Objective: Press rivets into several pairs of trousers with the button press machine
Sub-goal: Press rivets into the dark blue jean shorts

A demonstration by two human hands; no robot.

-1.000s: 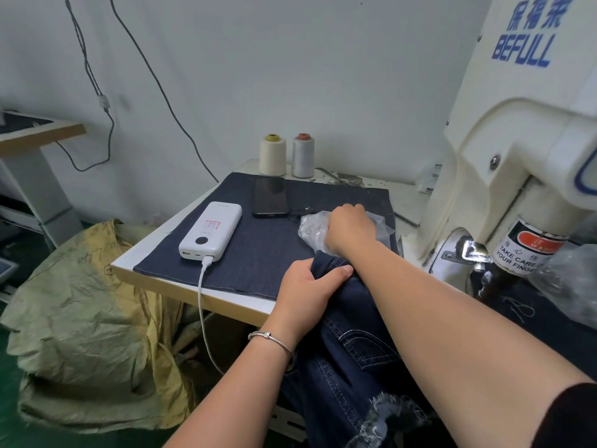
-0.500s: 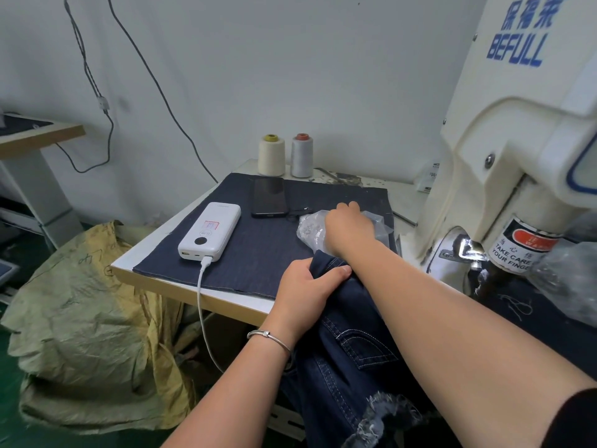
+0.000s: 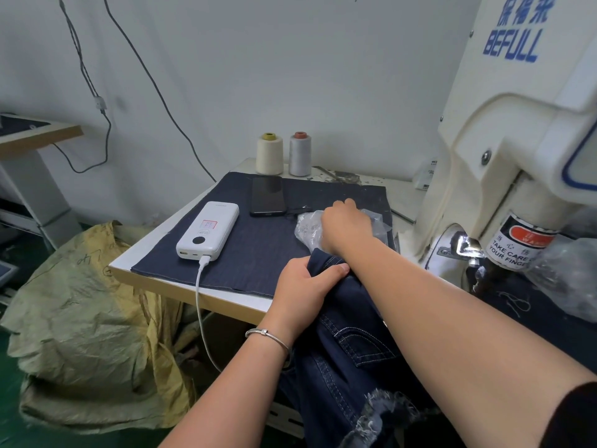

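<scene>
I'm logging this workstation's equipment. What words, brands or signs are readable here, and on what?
"BEFULL", blue, under blue Chinese characters: upper body of the press machine.
"TAKE CARE ... YOUR FINGE...", cut off: warning label on the machine's press head; its red patch is too blurred.
Power bank sticker: too small to read.
Yellow sack scrawl: illegible.

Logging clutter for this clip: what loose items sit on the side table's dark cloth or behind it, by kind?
Thread cones: 2 (cream, grey)
Power bank: 1
Phone: 1
Plastic bag, under the right hand: 1
Total: 5
</scene>
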